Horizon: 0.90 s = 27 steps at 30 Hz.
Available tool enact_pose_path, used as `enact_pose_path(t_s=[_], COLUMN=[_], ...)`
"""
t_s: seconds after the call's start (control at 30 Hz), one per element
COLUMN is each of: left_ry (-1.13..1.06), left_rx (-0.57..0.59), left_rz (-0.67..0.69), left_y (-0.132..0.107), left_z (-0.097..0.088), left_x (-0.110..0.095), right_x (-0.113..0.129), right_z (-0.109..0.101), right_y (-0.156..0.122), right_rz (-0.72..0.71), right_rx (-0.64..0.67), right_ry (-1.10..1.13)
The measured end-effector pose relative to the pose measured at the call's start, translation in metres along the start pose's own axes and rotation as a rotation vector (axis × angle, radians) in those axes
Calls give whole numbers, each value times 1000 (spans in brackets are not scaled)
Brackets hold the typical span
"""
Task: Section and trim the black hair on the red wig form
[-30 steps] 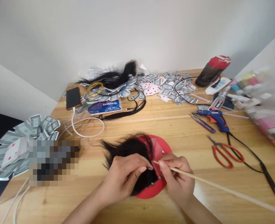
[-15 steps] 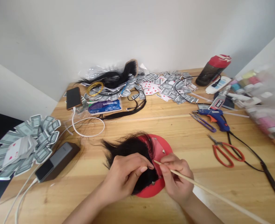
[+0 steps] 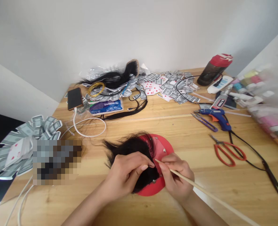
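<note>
A thin pale wooden stick (image 3: 214, 195) is pinched in my right hand (image 3: 178, 177), its narrow tip over a red, rounded flat piece (image 3: 167, 145) with silver studs. Black hair (image 3: 127, 147) covers the left and middle of that piece, with loose strands spilling leftward. My left hand (image 3: 126, 175) rests over the hair, thumb and fingers drawn together. Its fingertips are near the stick's tip; whether they hold some strands is too small to make out. Part of the hair and the red piece is hidden under both hands.
Red-handled scissors (image 3: 228, 150), purple snips (image 3: 206, 122) and a blue glue gun (image 3: 216, 117) lie at right, with a dark bottle (image 3: 214, 70) behind. Loose cards (image 3: 153, 88) and another hair bundle (image 3: 120, 77) are at the back. A phone (image 3: 74, 98) trails a white cable.
The hands, stick and red piece keep nearly the same arrangement; the whole view has shifted slightly. A blurred patch now covers the dark device at left.
</note>
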<state>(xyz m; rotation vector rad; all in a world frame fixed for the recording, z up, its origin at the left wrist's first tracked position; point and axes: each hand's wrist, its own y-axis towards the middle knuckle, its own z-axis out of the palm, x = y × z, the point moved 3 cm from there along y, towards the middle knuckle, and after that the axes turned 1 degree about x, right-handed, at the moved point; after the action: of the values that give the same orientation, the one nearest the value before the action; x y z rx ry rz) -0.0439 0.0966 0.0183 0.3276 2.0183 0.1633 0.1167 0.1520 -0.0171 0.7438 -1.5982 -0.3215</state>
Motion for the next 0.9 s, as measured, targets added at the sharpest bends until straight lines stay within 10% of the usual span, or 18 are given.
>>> enact_pose_path(t_s=[0.9], left_ry=[-22], left_rx=[-19], left_rz=[-18], left_y=[1], left_z=[1], left_x=[0], right_x=[2], right_z=[0], right_y=[-2], right_rz=[-171], right_rx=[126], right_ry=[-231])
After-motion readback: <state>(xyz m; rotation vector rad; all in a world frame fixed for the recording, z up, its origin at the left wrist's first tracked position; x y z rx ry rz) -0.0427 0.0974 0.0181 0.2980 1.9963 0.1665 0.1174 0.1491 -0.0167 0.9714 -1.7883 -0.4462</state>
